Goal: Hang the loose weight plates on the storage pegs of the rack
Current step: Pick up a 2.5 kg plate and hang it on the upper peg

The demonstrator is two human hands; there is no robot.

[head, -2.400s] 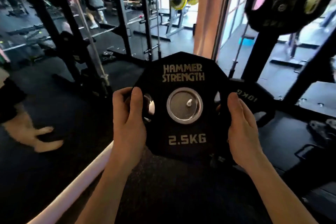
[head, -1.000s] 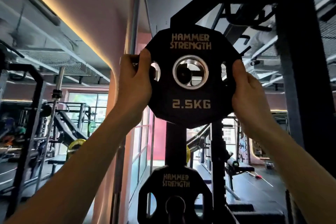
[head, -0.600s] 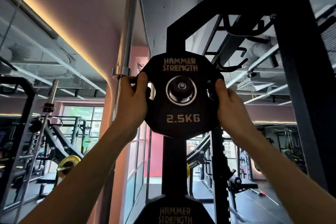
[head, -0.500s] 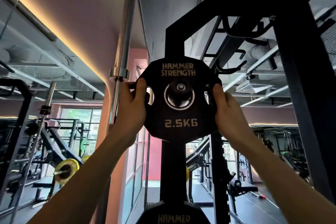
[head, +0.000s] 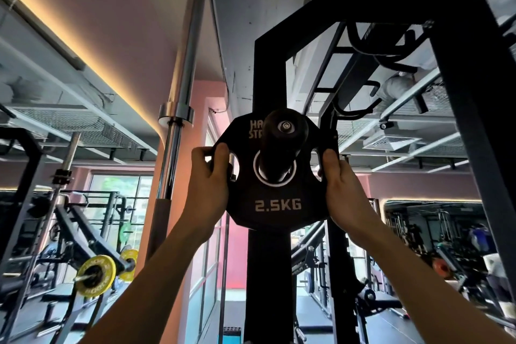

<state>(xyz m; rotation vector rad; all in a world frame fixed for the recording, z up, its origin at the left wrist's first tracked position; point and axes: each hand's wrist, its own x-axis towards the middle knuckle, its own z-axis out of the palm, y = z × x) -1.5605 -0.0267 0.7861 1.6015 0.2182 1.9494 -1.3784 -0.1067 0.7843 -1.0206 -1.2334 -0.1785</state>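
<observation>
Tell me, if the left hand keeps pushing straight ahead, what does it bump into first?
Probably the black rack upright behind the 2.5 kg plate that the left hand grips on the peg; depth is hard to judge.

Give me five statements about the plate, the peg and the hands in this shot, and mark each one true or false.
1. The weight plate is marked 2.5KG. True.
2. Only the left hand holds the plate. False: the right hand grips its other edge as well.
3. The storage peg passes through the plate's centre hole. True.
4. The peg's end cap covers part of the plate's brand lettering. True.
5. The chrome barbell stands to the right of the rack upright. False: it stands to the left of the upright.
</observation>
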